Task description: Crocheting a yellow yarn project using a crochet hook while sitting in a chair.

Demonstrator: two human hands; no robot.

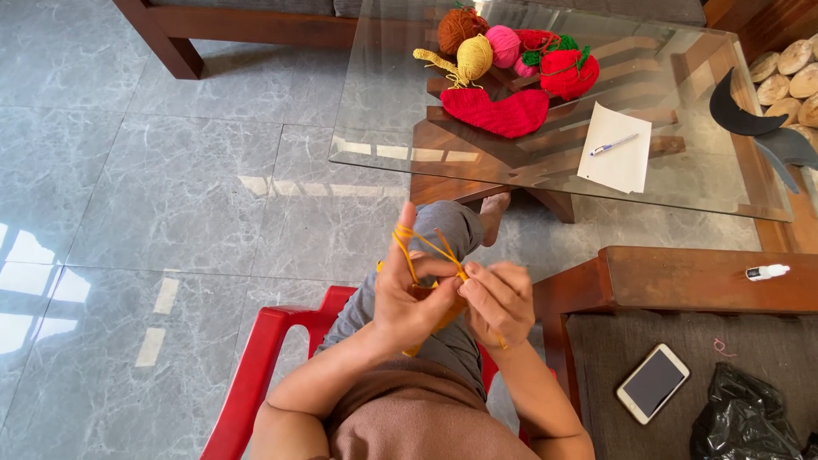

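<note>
Evidently the left hand (407, 298) kept orange yarn (426, 247) taut, looped over its raised forefinger, while the right hand (498, 298) beside it pinched the strand's end for crochet.

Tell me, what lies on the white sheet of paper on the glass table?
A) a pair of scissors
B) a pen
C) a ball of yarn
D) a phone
B: a pen lies slantwise on the white sheet of paper on the glass table; the yarn balls sit apart from the paper, and the phone lies on a dark cushion beside the person.
</note>
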